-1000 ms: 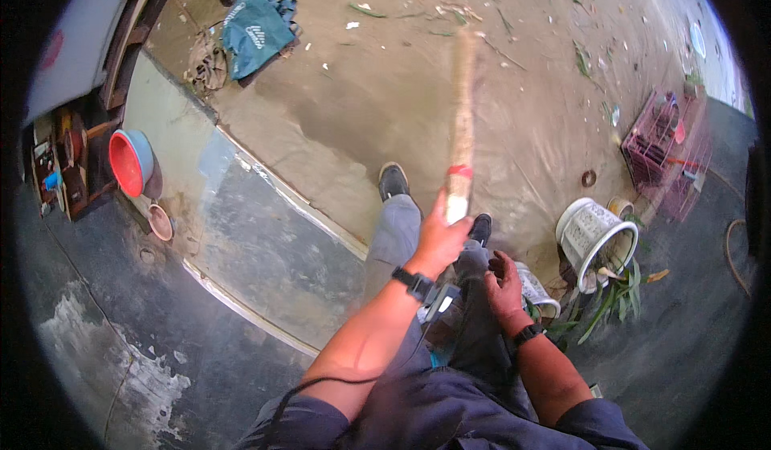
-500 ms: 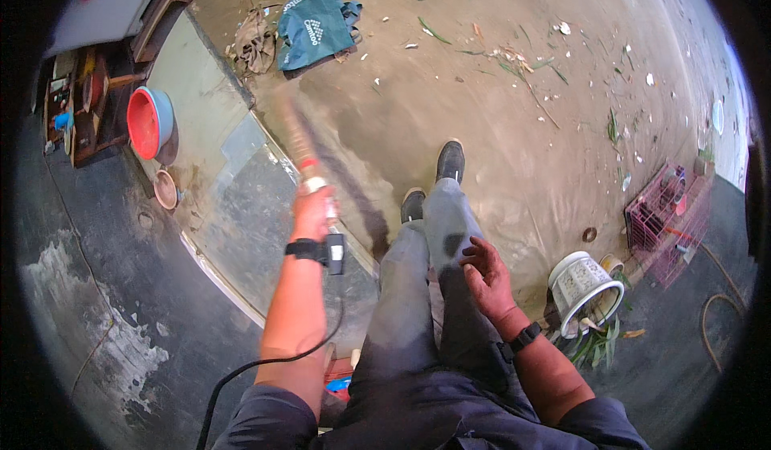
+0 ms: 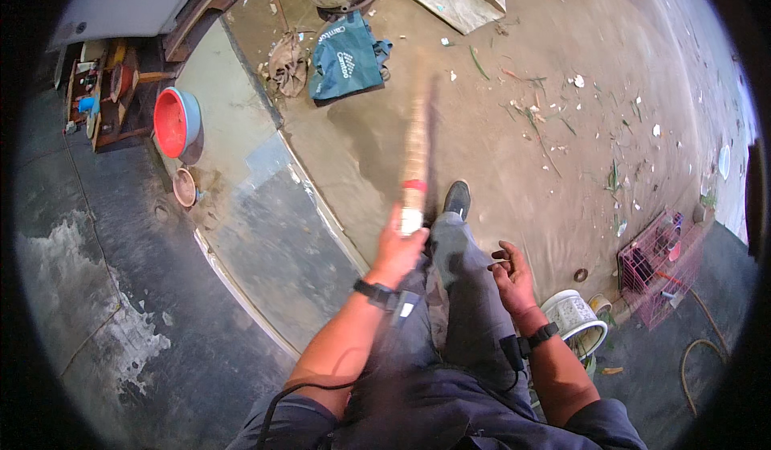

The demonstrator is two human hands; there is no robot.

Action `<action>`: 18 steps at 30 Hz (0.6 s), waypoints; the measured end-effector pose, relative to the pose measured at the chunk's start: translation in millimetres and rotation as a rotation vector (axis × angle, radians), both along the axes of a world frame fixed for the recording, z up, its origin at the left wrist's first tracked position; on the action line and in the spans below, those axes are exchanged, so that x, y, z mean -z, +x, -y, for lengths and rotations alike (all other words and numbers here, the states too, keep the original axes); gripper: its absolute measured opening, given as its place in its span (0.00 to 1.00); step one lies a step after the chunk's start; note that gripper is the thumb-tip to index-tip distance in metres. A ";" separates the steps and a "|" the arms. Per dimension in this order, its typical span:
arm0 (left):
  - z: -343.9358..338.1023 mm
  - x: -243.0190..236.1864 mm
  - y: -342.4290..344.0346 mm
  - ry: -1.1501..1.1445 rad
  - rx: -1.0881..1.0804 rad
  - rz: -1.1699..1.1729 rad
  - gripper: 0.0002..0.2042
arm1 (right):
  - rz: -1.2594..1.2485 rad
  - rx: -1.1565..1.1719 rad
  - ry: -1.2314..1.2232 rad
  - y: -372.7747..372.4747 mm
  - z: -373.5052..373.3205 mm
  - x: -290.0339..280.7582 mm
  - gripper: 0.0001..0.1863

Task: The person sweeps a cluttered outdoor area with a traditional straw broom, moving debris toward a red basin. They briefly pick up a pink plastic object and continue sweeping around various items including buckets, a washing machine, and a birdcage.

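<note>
My left hand [image 3: 396, 255] is closed around the white lower end of a light-brown stick [image 3: 416, 149] that looks like ridged bamboo, with a red band just above the grip. The stick points forward over the dirt floor, and its far end is smeared by motion. My right hand [image 3: 511, 279] hangs in front of my right thigh, holding nothing, its fingers loosely bent and apart. Beyond the stick, to the left, lie a teal bag [image 3: 341, 64] and a crumpled brown cloth [image 3: 287, 66].
A red-and-blue basin [image 3: 191, 122] and a small bowl [image 3: 185, 187] stand left, near a wooden shelf [image 3: 103, 96]. A white pot [image 3: 566, 309] lies tipped at right, with a pink wire cage [image 3: 658, 269] and a hose [image 3: 684, 378] beyond. Leaves and white scraps litter the floor.
My left hand has swung rightward with the stick, from over the grey slab to in front of my legs. My right hand has shifted slightly right. The view has also shifted.
</note>
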State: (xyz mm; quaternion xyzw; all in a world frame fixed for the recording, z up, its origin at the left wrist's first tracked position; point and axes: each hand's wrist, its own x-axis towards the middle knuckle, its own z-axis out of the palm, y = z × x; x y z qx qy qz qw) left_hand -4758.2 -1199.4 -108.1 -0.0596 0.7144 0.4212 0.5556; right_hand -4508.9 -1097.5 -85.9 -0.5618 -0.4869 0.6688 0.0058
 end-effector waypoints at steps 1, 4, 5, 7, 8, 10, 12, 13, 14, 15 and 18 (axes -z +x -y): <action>12.3 4.8 -22.2 -0.017 0.013 -0.162 0.39 | 0.014 -0.010 0.010 -2.4 -4.3 -1.8 0.28; 47.9 14.1 -91.6 -0.183 -0.094 -0.426 0.37 | 0.051 -0.060 0.055 -11.7 -15.6 -1.5 0.28; 59.5 14.5 -117.4 -0.177 -0.213 -0.383 0.36 | 0.051 -0.060 0.065 -15.3 -16.6 -0.2 0.28; 71.8 16.8 -170.0 -0.202 -0.313 -0.367 0.31 | 0.064 -0.086 0.082 -22.4 -17.9 3.8 0.27; 73.3 20.0 -196.1 -0.188 -0.289 -0.397 0.28 | 0.081 -0.108 0.088 -26.4 -17.5 6.1 0.27; 66.9 33.2 -245.2 -0.225 -0.363 -0.305 0.21 | 0.113 -0.113 0.079 -36.2 -12.2 9.6 0.27; 49.5 52.2 -269.1 -0.144 -0.421 -0.152 0.15 | 0.134 -0.068 0.055 -51.8 -7.0 15.0 0.26; 36.7 64.6 -265.3 -0.123 -0.433 -0.073 0.14 | 0.136 -0.059 0.081 -62.1 -4.6 18.3 0.26; 24.6 74.9 -255.6 -0.131 -0.450 0.006 0.13 | 0.142 -0.045 0.090 -73.8 -1.7 20.9 0.26; 15.7 81.4 -234.1 -0.037 -0.334 0.091 0.15 | 0.167 -0.034 0.076 -84.6 4.5 19.1 0.26; -6.8 67.7 -165.5 0.035 0.028 0.274 0.20 | 0.139 -0.028 0.024 -129.4 14.3 16.7 0.25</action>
